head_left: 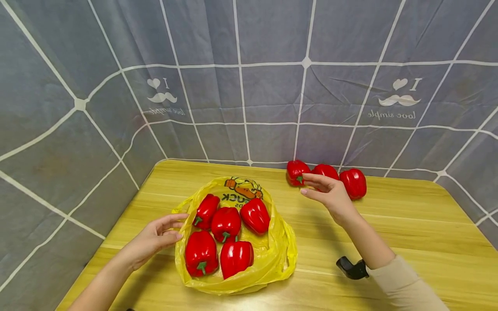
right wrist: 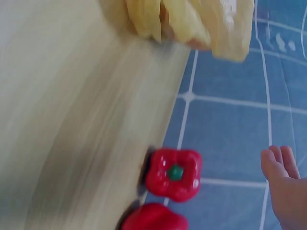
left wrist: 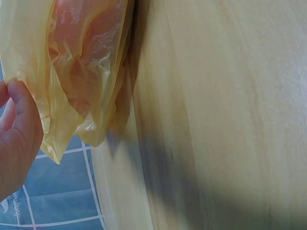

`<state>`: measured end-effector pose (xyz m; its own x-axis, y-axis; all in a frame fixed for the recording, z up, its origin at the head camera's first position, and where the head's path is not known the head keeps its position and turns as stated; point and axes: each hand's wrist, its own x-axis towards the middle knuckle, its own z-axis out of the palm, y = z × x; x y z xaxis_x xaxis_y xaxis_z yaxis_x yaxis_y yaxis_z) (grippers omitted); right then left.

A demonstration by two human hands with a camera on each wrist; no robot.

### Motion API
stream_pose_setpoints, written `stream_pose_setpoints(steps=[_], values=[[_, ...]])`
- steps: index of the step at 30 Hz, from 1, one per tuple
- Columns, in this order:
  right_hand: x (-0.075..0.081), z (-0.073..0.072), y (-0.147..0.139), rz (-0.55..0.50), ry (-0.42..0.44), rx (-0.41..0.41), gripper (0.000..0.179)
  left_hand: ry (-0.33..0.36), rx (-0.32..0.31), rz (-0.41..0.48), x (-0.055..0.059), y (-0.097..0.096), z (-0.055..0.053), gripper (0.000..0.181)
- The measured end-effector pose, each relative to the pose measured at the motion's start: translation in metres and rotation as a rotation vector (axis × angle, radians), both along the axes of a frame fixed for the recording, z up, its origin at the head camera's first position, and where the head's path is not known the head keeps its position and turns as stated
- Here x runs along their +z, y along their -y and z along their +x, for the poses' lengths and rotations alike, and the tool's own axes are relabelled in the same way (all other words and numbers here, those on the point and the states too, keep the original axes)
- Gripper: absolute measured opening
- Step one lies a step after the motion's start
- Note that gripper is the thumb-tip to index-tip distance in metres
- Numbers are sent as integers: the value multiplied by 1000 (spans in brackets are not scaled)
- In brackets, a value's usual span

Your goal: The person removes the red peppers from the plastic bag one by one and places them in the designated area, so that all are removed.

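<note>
Peppers [head_left: 226,222]: five in one bag [head_left: 278,244], three outside.

Beige sleeve [head_left: 406,283], black wrist device [head_left: 352,268]

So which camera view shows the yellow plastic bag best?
The head view: it shows the yellow plastic bag whole from above, with five shiny red bell peppers inside. The left wrist view shows part of its side; the right wrist view, a cropped section.

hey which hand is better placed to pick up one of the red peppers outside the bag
Probably the right hand: it looks empty, with its fingers near the three loose red peppers. The left hand is farther off, its fingertips at the yellow bag.
</note>
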<state>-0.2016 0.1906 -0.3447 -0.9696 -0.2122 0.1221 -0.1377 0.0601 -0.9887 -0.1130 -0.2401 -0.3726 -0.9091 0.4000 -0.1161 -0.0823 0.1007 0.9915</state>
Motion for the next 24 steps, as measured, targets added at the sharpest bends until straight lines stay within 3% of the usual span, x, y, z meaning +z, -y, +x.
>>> stream_pose_setpoints(steps=[9, 15, 24], values=[[-8, 5, 27, 27, -16, 81, 46, 9, 0, -4, 0, -1, 0, 47], [-11, 9, 48, 28, -45, 102, 44, 24, 26, -47, 2, -2, 0, 47], [-21, 13, 74, 35, -64, 213, 44, 13, 11, -20, -1, 0, -1, 43]])
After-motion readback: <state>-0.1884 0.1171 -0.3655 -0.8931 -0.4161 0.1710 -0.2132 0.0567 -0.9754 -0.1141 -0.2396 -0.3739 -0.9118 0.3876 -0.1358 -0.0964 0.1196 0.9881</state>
